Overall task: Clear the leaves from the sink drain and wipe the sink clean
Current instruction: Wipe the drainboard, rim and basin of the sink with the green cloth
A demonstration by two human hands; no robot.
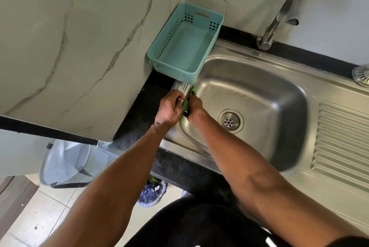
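Stainless sink (259, 95) set in black desk (143, 111), marble-look walls; drain (230, 121) bare, wet bowl. Left grip (170, 110) and right grip (194, 109) both curled on green cloth (184, 105) at the sink's left rim. Teal basket (185, 47) in corner, tap (279, 17) behind.

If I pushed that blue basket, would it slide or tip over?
The basket looks like thin, holey plastic with nothing inside, so it's probably light and would slide easily. It's wide and low, so tipping seems unlikely.
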